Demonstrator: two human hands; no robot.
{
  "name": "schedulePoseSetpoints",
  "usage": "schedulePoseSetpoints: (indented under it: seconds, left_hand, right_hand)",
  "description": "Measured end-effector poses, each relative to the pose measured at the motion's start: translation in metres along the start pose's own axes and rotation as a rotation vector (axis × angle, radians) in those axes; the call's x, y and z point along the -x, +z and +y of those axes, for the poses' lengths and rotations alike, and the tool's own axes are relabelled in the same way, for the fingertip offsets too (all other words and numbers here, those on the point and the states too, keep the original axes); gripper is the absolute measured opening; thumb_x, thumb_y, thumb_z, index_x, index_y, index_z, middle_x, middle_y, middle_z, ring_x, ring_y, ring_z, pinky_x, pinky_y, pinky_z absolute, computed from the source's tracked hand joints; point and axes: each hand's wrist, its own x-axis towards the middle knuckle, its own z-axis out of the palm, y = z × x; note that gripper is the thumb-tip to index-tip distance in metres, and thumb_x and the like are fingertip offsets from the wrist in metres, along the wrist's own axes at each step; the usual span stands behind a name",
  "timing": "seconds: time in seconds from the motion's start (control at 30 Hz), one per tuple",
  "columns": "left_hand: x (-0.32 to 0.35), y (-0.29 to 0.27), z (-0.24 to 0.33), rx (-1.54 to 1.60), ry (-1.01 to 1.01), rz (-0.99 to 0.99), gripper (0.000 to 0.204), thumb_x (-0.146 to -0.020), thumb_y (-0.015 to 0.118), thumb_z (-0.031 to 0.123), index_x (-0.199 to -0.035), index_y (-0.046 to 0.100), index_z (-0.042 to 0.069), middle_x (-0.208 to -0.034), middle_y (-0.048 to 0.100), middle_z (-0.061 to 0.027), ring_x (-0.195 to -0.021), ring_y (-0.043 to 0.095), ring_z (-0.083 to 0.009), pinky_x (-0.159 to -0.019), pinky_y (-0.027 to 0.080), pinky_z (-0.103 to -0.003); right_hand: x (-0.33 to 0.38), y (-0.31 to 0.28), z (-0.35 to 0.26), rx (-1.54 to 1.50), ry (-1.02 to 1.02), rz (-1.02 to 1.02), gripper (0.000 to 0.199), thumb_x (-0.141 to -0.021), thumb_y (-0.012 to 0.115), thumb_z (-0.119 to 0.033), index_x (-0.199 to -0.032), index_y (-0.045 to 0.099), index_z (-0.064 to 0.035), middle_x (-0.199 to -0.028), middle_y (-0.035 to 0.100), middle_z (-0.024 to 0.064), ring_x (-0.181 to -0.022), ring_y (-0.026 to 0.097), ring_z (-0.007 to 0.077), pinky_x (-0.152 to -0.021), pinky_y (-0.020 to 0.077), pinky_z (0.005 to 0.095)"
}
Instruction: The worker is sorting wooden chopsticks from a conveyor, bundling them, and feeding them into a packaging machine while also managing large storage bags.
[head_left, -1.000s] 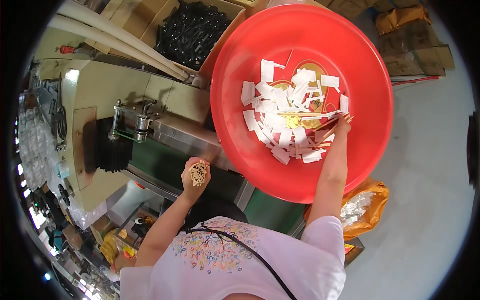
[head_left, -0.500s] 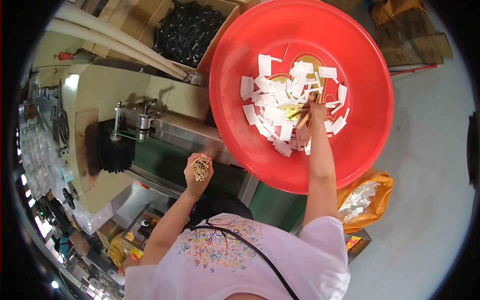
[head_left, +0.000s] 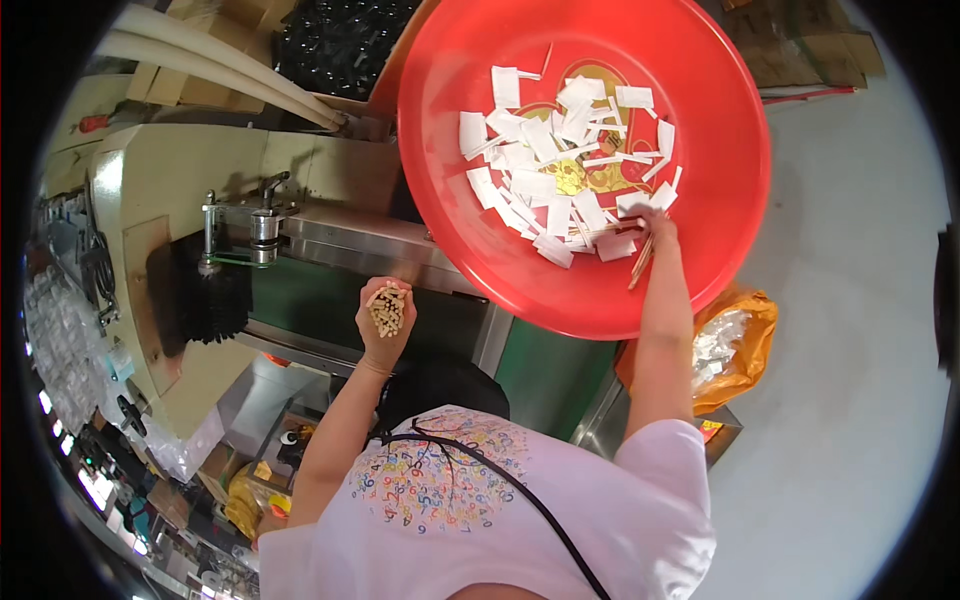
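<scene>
My left hand [head_left: 380,347] is closed around a thick bundle of thin wooden sticks [head_left: 387,308], their pale ends facing up. Inside a big red plastic basin [head_left: 735,175], my right hand [head_left: 660,230] has its fingers closed on a few loose wooden sticks [head_left: 641,264], which jut out toward me. Its fingertips are beside a small white paper piece [head_left: 633,204] at the right of the pile. Several flat white paper pieces [head_left: 534,185] and narrow white strips lie scattered over the basin's gold-patterned bottom.
Left of the basin runs a green conveyor belt [head_left: 330,312] with a metal edge, a black brush [head_left: 205,295] and a metal fitting [head_left: 264,225]. An open carton of black parts [head_left: 345,45] stands behind. An orange bag [head_left: 755,350] with clear plastic sits at the right.
My right hand has moved from the middle of the pile to its near right side, with sticks in it. My left hand keeps its bundle. The whole view has shifted slightly.
</scene>
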Motion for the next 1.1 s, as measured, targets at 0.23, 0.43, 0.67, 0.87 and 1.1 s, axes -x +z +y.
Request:
schedulePoseSetpoints:
  seconds: [0.23,0.43,0.67,0.87,1.1]
  left_hand:
    - [0.002,-0.001,0.012,0.072,-0.096,0.079,0.018,-0.069,0.063,-0.009,-0.079,0.056,0.005,-0.083,0.056,-0.0054,-0.078,0.056,-0.0161,-0.071,0.045,-0.026]
    - [0.000,-0.003,0.006,0.033,0.001,0.033,0.022,-0.072,0.064,-0.006,-0.090,0.054,0.002,-0.085,0.056,-0.0064,-0.077,0.058,-0.0171,-0.071,0.046,-0.024]
    - [-0.012,-0.013,0.016,0.157,-0.152,0.072,0.027,-0.076,0.066,0.003,-0.099,0.052,0.000,-0.089,0.060,-0.0065,-0.079,0.060,-0.0138,-0.071,0.048,-0.024]
    - [-0.028,-0.048,0.072,0.732,-0.237,-0.338,0.045,-0.075,0.064,0.004,-0.118,0.050,0.001,-0.105,0.060,-0.0029,-0.101,0.052,-0.0101,-0.088,0.041,-0.026]
    - [0.000,-0.076,0.055,0.740,-0.208,-0.169,0.057,-0.069,0.071,0.007,-0.120,0.048,0.005,-0.110,0.056,-0.0070,-0.099,0.052,-0.0113,-0.087,0.042,-0.028]
  right_hand:
    - [0.036,0.020,-0.068,-0.722,0.265,0.314,0.033,-0.075,0.062,-0.026,-0.078,0.060,0.0065,-0.056,0.056,0.0116,-0.040,0.051,0.0219,-0.038,0.0422,0.0329]
    - [0.165,-0.071,-0.187,-0.566,-0.315,0.305,0.027,-0.084,0.060,-0.025,-0.091,0.059,0.0008,-0.078,0.061,0.0059,-0.062,0.055,0.0124,-0.054,0.0467,0.0282]
    - [0.300,-0.076,-0.249,-0.548,-0.908,0.123,0.025,-0.089,0.056,-0.019,-0.100,0.056,0.0023,-0.091,0.063,0.0110,-0.082,0.061,0.0178,-0.076,0.0477,0.0289]
    - [0.442,0.018,-0.285,-0.628,-0.771,-0.481,0.022,-0.090,0.053,-0.018,-0.096,0.056,0.0027,-0.096,0.062,0.0110,-0.088,0.059,0.0161,-0.080,0.0463,0.0305]
    - [0.484,0.156,-0.291,-0.946,-1.054,-0.691,0.056,-0.088,0.047,-0.047,-0.118,0.040,-0.0005,-0.118,0.050,0.0175,-0.111,0.051,0.0271,-0.094,0.0401,0.0359]
